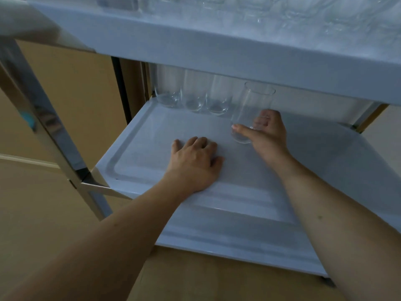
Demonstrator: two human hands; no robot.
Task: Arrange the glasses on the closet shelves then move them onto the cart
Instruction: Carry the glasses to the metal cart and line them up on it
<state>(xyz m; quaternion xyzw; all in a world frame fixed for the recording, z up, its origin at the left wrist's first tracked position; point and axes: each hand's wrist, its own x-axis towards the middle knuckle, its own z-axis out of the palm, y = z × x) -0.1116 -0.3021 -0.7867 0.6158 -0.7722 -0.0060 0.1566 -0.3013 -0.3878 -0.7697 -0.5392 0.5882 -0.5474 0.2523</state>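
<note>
My right hand (265,132) grips a clear tall glass (252,105) near its base, tilted a little and low over the cart's white lower tray (217,203). Three more clear glasses (192,98) stand upright in a row at the tray's back left, just left of the held glass. My left hand (195,164) lies palm down on the tray, fingers curled, holding nothing. On the cart's upper tray (217,44) several blurred glasses (303,11) show at the top of the view.
A shiny metal cart leg (43,118) slants down at the left, with a crossbar (104,189) meeting the tray's corner. Another metal post (366,116) stands at the back right. Beige floor (54,213) surrounds the cart.
</note>
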